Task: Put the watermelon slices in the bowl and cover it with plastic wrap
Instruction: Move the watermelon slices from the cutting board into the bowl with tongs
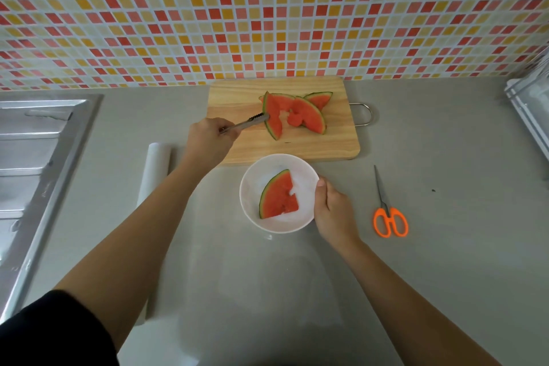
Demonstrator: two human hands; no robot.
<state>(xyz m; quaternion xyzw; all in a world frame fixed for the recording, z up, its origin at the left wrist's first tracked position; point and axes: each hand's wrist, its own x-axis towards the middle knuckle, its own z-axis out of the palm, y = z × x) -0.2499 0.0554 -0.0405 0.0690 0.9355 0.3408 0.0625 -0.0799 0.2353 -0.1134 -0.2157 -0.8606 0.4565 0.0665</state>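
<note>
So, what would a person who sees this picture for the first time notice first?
Probably the red watermelon slices on the wooden cutting board, where the left hand reaches with metal tongs. Next, the single slice in the white bowl, held by the right hand, and the orange scissors to its right.

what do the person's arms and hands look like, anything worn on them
Both forearms are bare down to the wrists. The left hand and the right hand show no gloves, and no rings, watch or bracelet that I can see. A black sleeve covers the left upper arm. No sleeve shows on the right arm.
</note>
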